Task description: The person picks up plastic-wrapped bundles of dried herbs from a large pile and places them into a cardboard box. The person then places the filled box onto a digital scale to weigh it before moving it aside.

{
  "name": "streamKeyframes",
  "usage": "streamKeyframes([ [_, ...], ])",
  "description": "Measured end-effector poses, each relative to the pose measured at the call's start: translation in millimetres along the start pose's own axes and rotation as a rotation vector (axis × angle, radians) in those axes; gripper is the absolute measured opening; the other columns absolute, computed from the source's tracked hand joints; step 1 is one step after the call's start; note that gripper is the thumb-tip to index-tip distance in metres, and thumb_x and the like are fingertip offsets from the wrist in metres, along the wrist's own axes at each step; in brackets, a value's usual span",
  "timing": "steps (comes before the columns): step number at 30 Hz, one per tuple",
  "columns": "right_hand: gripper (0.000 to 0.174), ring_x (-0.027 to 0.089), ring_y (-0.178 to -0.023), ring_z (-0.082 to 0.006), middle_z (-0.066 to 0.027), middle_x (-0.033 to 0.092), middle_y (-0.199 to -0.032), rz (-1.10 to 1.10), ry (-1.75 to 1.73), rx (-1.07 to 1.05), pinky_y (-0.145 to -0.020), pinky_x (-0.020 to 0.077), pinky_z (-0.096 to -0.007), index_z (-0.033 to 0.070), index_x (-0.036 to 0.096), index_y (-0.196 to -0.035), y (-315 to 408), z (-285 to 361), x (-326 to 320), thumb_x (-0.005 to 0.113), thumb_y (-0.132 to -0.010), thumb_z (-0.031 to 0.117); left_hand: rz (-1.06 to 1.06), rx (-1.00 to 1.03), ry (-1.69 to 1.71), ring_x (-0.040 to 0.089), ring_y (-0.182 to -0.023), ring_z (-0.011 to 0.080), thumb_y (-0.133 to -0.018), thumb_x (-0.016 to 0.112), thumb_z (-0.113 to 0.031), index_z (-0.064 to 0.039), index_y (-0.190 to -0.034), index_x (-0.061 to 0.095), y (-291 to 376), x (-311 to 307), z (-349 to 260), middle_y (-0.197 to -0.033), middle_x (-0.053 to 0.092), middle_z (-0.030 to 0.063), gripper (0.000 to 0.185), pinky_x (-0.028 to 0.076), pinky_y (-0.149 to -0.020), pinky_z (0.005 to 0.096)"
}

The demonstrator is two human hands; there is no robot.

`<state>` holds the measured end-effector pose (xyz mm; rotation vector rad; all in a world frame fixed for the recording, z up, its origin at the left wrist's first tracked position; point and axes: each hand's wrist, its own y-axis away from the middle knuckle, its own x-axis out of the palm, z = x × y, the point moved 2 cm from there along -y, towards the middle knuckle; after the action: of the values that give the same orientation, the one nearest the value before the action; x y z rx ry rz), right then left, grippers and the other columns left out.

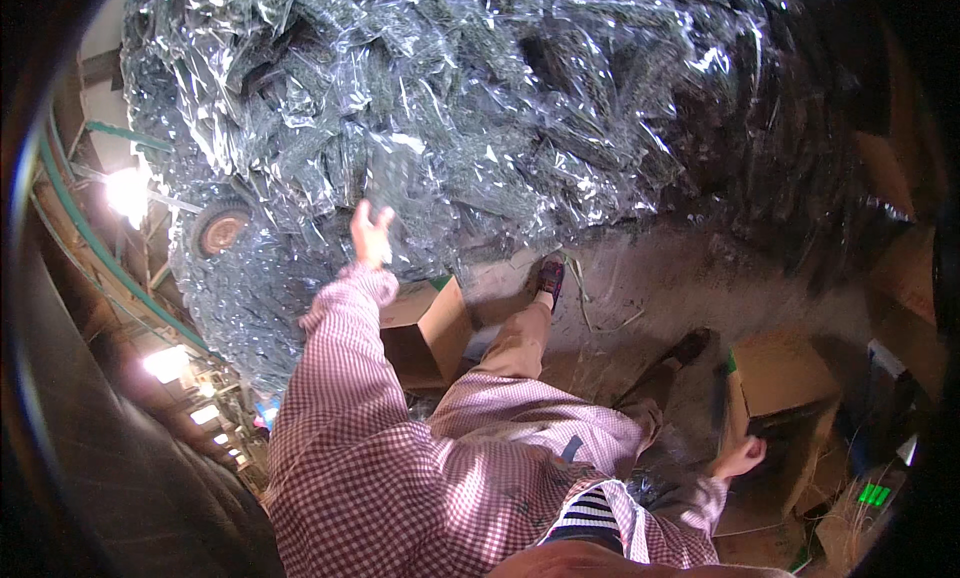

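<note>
A huge heap of clear plastic-wrapped dark green bundles (450, 113) fills the upper part of the head view. My left hand (371, 234) reaches up to the heap's lower part with its fingers spread; whether it touches the plastic cannot be told. Nothing shows in that hand. At the lower right, my right hand (741, 458) is beside a cardboard box (784, 375), its fingers curled. Whether something small is inside those fingers is hidden. Below my left hand, another cardboard box (442, 327) stands near my leg.
A wheel with a black tyre (223, 231) lies against the heap at left. Loose straps (585, 300) lie on the floor by my foot. More cardboard (904, 278) is at the right edge. Lit lamps (166, 363) and green metal framing (112, 259) show at left.
</note>
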<state>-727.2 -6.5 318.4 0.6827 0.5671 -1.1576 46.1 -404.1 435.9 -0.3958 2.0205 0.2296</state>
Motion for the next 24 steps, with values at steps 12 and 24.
streamKeyframes([
  [12, 0.023, 0.066, -0.074, -0.0176, -0.0078, 0.068, -0.090, 1.086, -0.230, 0.657, -0.064, 0.0525, -0.0280, 0.004, 0.058, -0.112, 325.0, 156.1, 192.5, 0.062, -0.090, 0.007, 0.062, -0.417, -0.296, 0.064, -0.108, 0.0356, -0.055, 0.086, -0.057, 0.009, -0.114, 0.059, -132.1, -9.5, 122.9, -0.112, 0.066, 0.0263, 0.093, 0.048, -0.095, 0.0377],
  [24, 0.051, 0.058, -0.096, -0.0134, -0.0060, 0.062, -0.107, 1.577, -0.243, -0.048, -0.084, 0.0482, -0.0286, -0.003, 0.051, -0.127, 443.2, 359.9, 362.8, 0.072, -0.087, 0.020, 0.197, -0.386, 0.827, 0.065, -0.090, 0.0220, -0.077, 0.080, -0.018, 0.003, -0.108, 0.055, -19.3, 10.8, 42.5, -0.102, 0.067, 0.0131, 0.045, 0.052, -0.083, 0.0369],
])
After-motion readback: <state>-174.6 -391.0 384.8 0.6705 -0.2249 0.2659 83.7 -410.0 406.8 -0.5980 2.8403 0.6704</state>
